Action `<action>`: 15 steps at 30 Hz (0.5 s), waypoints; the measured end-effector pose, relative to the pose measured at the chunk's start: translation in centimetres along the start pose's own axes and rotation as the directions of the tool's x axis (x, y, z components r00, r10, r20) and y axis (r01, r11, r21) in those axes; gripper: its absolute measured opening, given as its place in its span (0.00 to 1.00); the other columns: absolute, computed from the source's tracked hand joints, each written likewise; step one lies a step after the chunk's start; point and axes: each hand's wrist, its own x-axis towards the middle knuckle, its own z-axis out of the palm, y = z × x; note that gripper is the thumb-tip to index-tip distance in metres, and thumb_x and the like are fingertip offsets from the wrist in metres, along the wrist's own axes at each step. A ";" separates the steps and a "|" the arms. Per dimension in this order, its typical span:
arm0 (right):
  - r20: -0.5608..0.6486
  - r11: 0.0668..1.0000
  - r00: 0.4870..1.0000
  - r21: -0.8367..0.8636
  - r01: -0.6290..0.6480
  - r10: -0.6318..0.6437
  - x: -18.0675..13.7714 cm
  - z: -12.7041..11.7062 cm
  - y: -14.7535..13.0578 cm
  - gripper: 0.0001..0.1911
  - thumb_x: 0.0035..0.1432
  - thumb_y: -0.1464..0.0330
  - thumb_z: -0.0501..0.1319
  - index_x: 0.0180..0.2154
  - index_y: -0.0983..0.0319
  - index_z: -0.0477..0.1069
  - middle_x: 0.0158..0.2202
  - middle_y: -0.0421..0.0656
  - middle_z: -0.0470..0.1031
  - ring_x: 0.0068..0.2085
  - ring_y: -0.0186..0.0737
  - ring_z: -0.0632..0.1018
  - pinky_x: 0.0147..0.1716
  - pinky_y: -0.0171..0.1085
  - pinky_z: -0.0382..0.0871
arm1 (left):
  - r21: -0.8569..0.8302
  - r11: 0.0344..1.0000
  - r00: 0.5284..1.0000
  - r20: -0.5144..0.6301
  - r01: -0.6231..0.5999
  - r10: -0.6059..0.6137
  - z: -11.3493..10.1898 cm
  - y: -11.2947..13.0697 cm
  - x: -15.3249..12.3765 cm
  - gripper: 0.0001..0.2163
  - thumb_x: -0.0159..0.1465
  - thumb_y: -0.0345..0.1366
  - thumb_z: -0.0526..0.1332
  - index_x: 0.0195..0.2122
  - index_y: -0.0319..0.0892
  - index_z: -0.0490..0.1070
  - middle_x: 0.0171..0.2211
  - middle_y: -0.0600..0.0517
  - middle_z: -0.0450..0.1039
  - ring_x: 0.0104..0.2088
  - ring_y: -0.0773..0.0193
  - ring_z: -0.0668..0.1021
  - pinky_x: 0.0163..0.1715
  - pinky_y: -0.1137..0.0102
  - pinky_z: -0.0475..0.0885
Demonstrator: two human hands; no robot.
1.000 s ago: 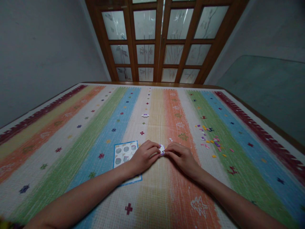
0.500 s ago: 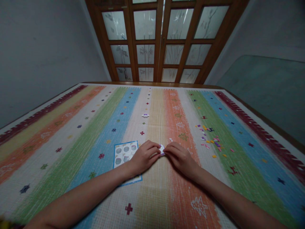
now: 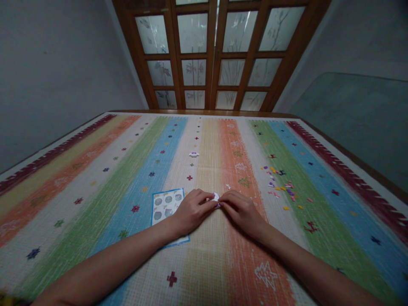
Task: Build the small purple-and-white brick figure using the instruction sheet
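Observation:
My left hand [image 3: 193,210] and my right hand [image 3: 240,210] meet at the middle of the striped cloth [image 3: 95,187]. Both pinch one small white round piece [image 3: 216,197] with purple marks, which sits between their fingertips just above the cloth. The fingers of both hands are curled closed around it, and most of the piece is hidden by them. A blue-edged printed sheet [image 3: 165,206] with grey circles lies flat just left of my left hand, partly under its wrist.
A scatter of several tiny coloured pieces [image 3: 282,187] lies on the green stripe to the right. One small white piece [image 3: 194,154] lies farther back, another tiny white one [image 3: 228,186] just beyond my hands. Wooden glazed doors [image 3: 210,55] stand behind the table.
Both hands stay pinched on the small white piece. The fingers have closed in slightly, covering more of it. Nothing else has moved.

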 end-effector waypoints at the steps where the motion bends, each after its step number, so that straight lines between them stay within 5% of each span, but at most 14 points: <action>1: -0.001 1.000 1.000 0.006 -0.014 0.014 -0.1 0.0 0.0 0.06 0.59 0.73 0.56 0.32 0.61 0.71 0.28 0.43 0.75 0.31 0.38 0.76 0.31 0.37 0.72 | 0.021 1.000 1.000 0.001 -0.017 0.017 -0.1 0.0 0.0 0.10 0.67 0.34 0.52 0.38 0.40 0.73 0.36 0.46 0.75 0.33 0.63 0.73 0.31 0.67 0.69; 15: 0.005 0.984 0.989 0.101 -0.146 0.146 -0.4 0.1 0.1 0.04 0.56 0.73 0.58 0.31 0.61 0.71 0.29 0.42 0.75 0.31 0.37 0.76 0.32 0.37 0.71 | 0.119 0.988 0.993 0.084 -0.097 0.088 0.0 -0.2 -0.4 0.09 0.67 0.30 0.51 0.43 0.39 0.69 0.40 0.45 0.74 0.35 0.61 0.73 0.33 0.66 0.68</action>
